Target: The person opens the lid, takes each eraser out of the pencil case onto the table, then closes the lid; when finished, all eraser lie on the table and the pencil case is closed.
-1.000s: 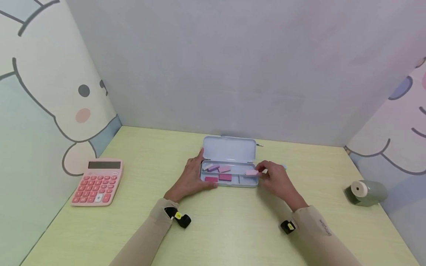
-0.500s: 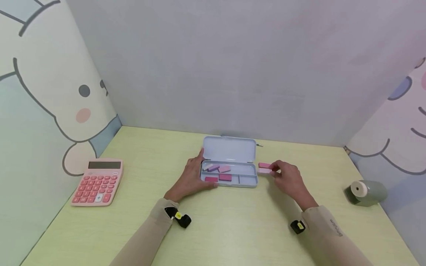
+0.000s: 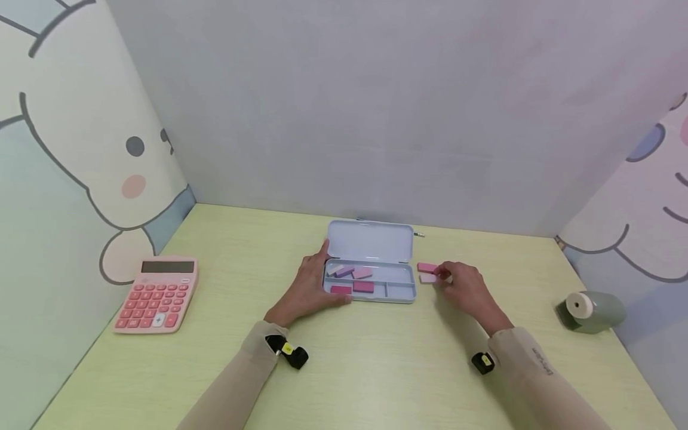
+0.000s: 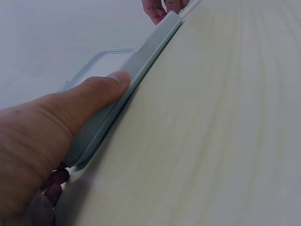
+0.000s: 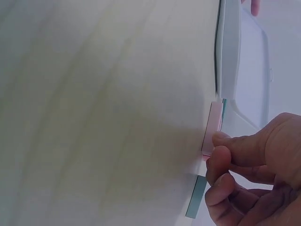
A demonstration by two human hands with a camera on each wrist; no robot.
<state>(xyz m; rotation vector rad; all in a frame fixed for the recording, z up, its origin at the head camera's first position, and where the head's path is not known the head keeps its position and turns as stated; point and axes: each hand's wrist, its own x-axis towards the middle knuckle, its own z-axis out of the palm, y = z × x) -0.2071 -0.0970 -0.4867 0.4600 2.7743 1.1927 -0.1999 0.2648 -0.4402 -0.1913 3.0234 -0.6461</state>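
A pale blue pencil case [image 3: 400, 291] lies with its lid [image 3: 371, 240] raised at the back. Inside are several small eraser-like blocks in white, purple, pink and magenta. My left hand [image 3: 309, 283] grips the case's left end, thumb along the front wall in the left wrist view, fingers round the far side. To the right of the case, my right hand [image 3: 466, 289] pinches the right end of a pale pink eraser [image 5: 213, 127] low over the table. A darker pink eraser [image 3: 427, 267] lies just behind it.
A green block [image 5: 196, 197] lies near the right hand in the right wrist view. A pink calculator [image 3: 156, 295] is at the left, a grey-green pencil sharpener [image 3: 591, 312] at the right. A pencil end [image 3: 419, 235] sticks out behind the lid. Walls stand around the table.
My right hand has carried the pale pink eraser rightward out of the case's right part and down beside the darker pink one. The left hand has kept its place on the case.
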